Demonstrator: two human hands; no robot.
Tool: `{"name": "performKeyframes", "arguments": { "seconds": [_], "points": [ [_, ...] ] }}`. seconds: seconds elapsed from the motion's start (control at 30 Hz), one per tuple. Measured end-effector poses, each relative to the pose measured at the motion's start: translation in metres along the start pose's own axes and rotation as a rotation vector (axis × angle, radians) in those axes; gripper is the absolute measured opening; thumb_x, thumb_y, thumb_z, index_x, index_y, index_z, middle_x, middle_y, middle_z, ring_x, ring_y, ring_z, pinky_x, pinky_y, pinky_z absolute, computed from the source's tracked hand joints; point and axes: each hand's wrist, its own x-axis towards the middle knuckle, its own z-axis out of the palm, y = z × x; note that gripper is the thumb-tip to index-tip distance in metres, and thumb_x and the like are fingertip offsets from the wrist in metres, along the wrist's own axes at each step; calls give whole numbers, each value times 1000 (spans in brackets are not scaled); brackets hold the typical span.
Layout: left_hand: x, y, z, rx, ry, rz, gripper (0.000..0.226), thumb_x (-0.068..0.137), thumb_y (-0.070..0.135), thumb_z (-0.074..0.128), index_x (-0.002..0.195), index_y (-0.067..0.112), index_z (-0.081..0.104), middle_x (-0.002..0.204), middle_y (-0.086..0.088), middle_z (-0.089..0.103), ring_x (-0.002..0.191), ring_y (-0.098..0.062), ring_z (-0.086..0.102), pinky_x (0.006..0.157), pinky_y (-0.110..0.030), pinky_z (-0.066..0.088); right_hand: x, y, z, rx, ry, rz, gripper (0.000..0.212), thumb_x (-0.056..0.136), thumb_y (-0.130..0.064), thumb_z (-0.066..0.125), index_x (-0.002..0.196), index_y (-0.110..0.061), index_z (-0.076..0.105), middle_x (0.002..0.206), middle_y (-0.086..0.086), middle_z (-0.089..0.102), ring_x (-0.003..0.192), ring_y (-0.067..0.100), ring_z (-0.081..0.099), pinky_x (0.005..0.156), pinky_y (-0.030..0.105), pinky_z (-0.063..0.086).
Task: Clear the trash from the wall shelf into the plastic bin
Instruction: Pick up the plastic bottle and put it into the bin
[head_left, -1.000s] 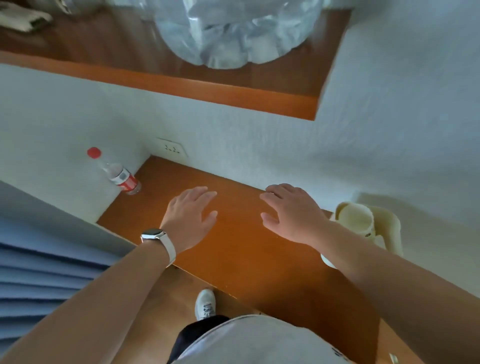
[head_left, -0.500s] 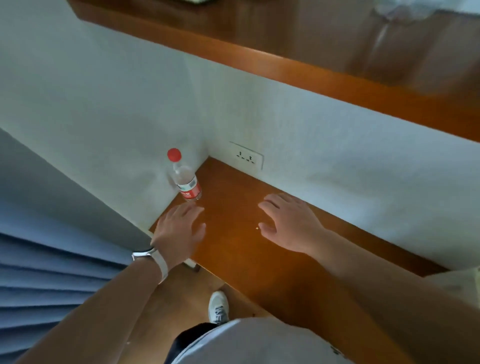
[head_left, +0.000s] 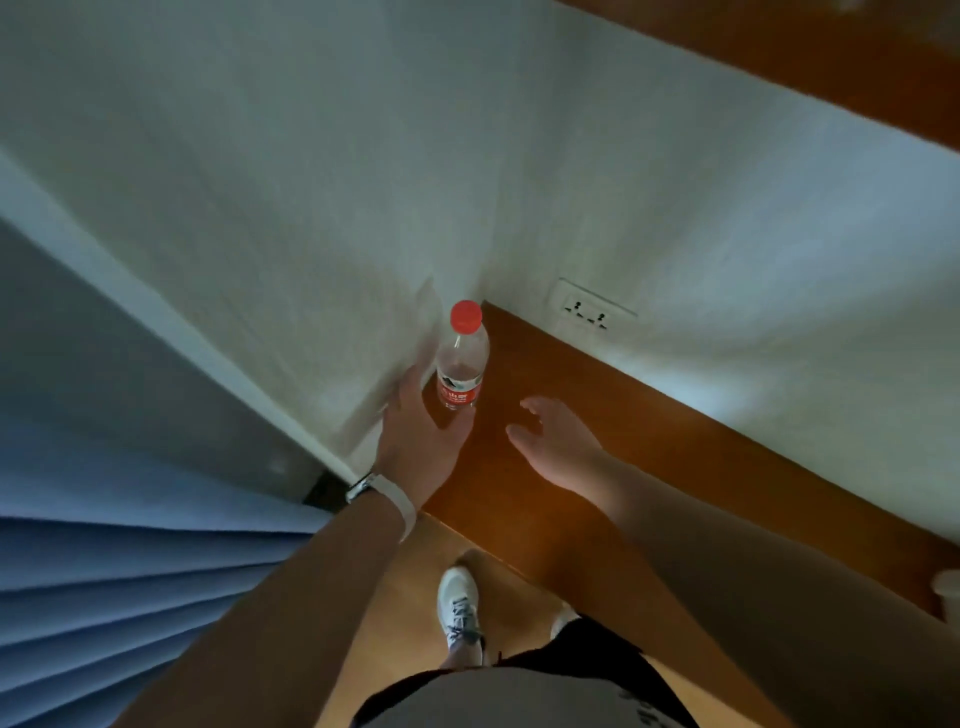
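A clear plastic bottle (head_left: 461, 364) with a red cap and red label stands upright in the left corner of the wooden wall shelf (head_left: 675, 452). My left hand (head_left: 421, 436), with a white watch on the wrist, is open and cupped around the bottle's base, fingers reaching behind it on the wall side and thumb on the near side; whether it touches the bottle I cannot tell. My right hand (head_left: 558, 441) hovers open over the shelf a little to the right of the bottle, holding nothing. No plastic bin is in view.
White walls meet at the corner behind the bottle, with a power socket (head_left: 589, 312) just above the shelf. An upper wooden shelf (head_left: 831, 62) runs across the top right. A blue curtain (head_left: 130, 571) hangs at the left. A white object (head_left: 948, 590) peeks in at the right edge.
The view has swung left, dropping the cups and the upper shelf's plastic bag out of sight. My left hand has reached forward to the bottle; my right hand has followed leftwards.
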Motion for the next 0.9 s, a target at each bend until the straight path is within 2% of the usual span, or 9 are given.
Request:
{"name": "performKeyframes", "arguments": {
  "seconds": [0.03, 0.13, 0.23, 0.33, 0.43, 0.53, 0.63, 0.7, 0.9],
  "points": [
    [5, 1, 4, -41, 7, 13, 86, 77, 68, 61, 145, 42, 14, 148, 6, 39, 134, -20, 39, 90, -27, 30, 5, -3, 3, 71, -2, 37, 57, 91, -55, 50, 141, -30, 40, 141, -4, 49, 80, 0, 56, 64, 16, 42],
    [18, 11, 12, -119, 22, 38, 99, 70, 65, 68, 147, 42, 10, 150, 4, 34, 137, -21, 33, 92, -29, 31, 14, -10, 8, 259, 3, 145, 57, 92, -55, 46, 142, -26, 42, 141, -3, 51, 95, 2, 56, 71, 22, 40],
    [31, 20, 17, -176, -19, 56, 102, 70, 58, 75, 147, 41, 12, 150, 4, 35, 135, -17, 36, 94, -29, 35, 17, -15, 5, 360, 10, 224, 58, 93, -57, 43, 141, -25, 43, 136, -2, 54, 96, 4, 52, 73, 25, 40],
    [41, 22, 14, -204, -44, 109, 80, 72, 51, 77, 136, 38, 32, 132, 7, 51, 114, -7, 50, 78, -16, 44, 17, -19, 1, 446, -3, 264, 55, 94, -57, 42, 137, -25, 47, 130, -3, 57, 105, 10, 54, 90, 35, 47],
    [45, 20, 10, -232, -61, 147, 56, 72, 48, 75, 117, 34, 45, 108, 8, 58, 94, -12, 62, 67, -22, 53, 16, -21, 0, 551, -20, 304, 54, 93, -57, 43, 137, -26, 47, 125, -3, 58, 112, 17, 56, 100, 46, 46],
    [40, 22, 5, -237, -53, 180, 53, 70, 53, 70, 113, 34, 45, 101, 12, 57, 86, -5, 59, 61, -13, 45, 15, -19, -2, 649, -21, 357, 51, 95, -54, 45, 136, -24, 47, 110, -5, 60, 102, 15, 59, 95, 42, 49],
    [33, 29, 2, -310, -65, 214, 54, 71, 54, 68, 114, 31, 46, 97, 17, 56, 86, 5, 58, 55, -6, 44, 13, -16, -7, 807, -22, 418, 45, 96, -49, 48, 133, -22, 49, 111, -4, 59, 104, 16, 58, 86, 36, 51],
    [29, 33, 0, -361, -56, 227, 51, 73, 46, 74, 113, 31, 47, 96, 18, 55, 88, 12, 55, 58, -2, 42, 11, -13, -11, 872, -21, 447, 45, 96, -48, 49, 132, -21, 50, 112, -3, 60, 106, 17, 58, 82, 34, 51],
    [20, 50, -3, -378, -85, 271, 51, 76, 39, 78, 114, 34, 45, 96, 21, 53, 90, 13, 53, 64, -1, 41, 3, -2, -22, 979, -16, 468, 43, 95, -46, 52, 128, -19, 53, 112, -1, 63, 102, 17, 61, 72, 32, 52]
  ]
}}
